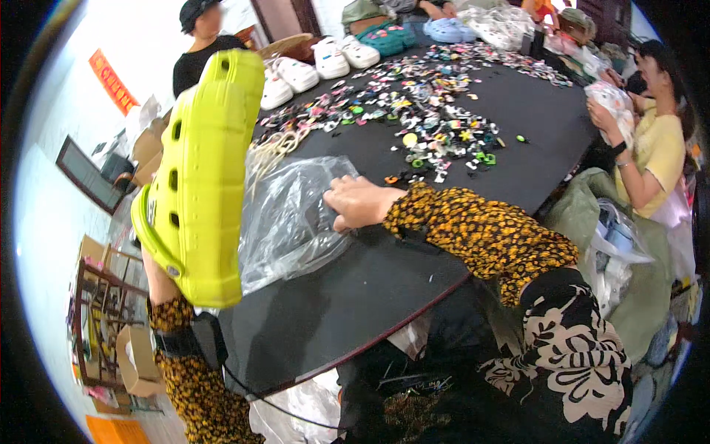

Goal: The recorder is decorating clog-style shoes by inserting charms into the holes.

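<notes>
A lime-green foam clog stands on end in the air at the left, its side holes and heel strap facing me. Behind it is my left hand, holding it up; the fingers are hidden and only the wrist area shows. A clear plastic bag lies crumpled on the black table, partly covered by the clog. At the bag's right edge, my right hand has its fingers bent and closed on the film, thumb toward me. Both forearms wear black sleeves with a yellow pattern.
Small colourful shoe charms lie scattered across the black table. White clogs line the far left edge, near a teal clog. Pale cords lie beside the bag. A person in yellow sits at the right, near a green sack.
</notes>
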